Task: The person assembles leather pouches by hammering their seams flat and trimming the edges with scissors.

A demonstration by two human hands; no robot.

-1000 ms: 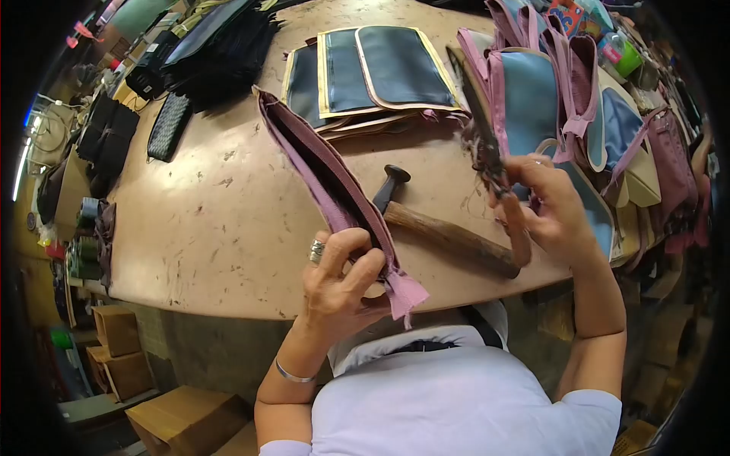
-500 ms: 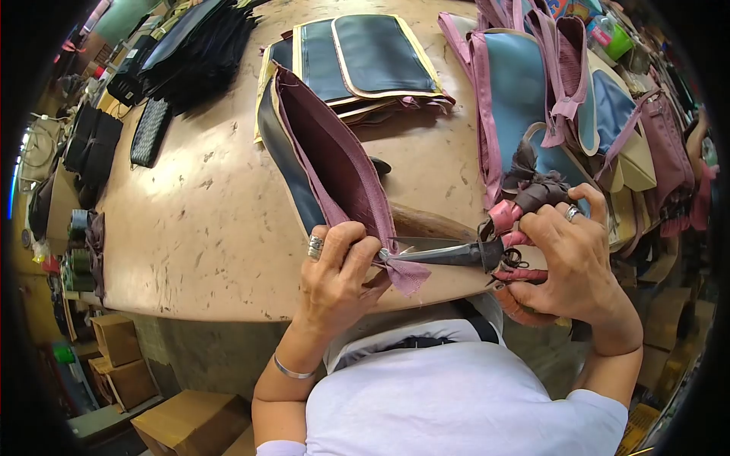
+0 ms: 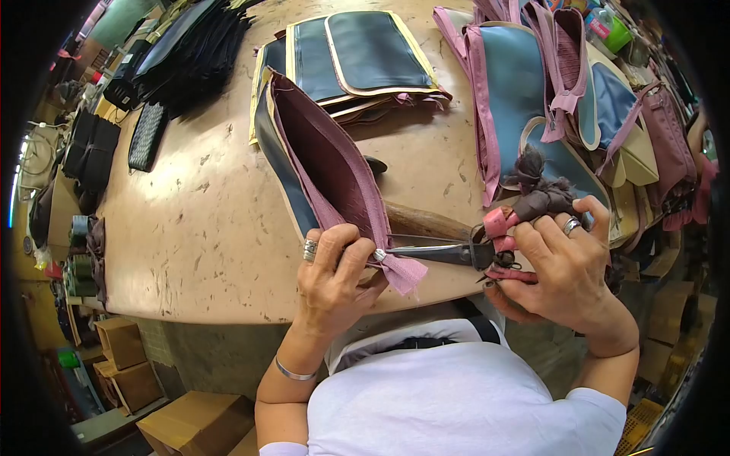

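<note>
My left hand [image 3: 334, 277] is closed on the lower end of a pouch [image 3: 293, 178] with a dark blue outer panel and a mauve lining. The pouch's mouth gapes upward, edged with mauve zipper tape. A frayed tape end [image 3: 403, 274] sticks out to the right of my fingers, beside a small metal piece [image 3: 379, 255]. In my right hand [image 3: 563, 266] is a pair of scissors [image 3: 449, 254], its handles wrapped in pink and dark cloth strips. The blades point left, slightly parted, their tips at the tape end by my left fingers.
A wooden tool handle [image 3: 426, 222] lies behind the scissors, partly hidden by the pouch. Farther back are stacked dark blue panels with yellow edges [image 3: 380, 53]. Blue and mauve pieces [image 3: 513, 91] pile up at right, black pieces [image 3: 190, 57] at back left. Cardboard boxes [image 3: 201, 422] stand below the table.
The scissors have shifted slightly left, deeper toward the frayed tape end. My left hand keeps its hold on the pouch, which has barely moved.
</note>
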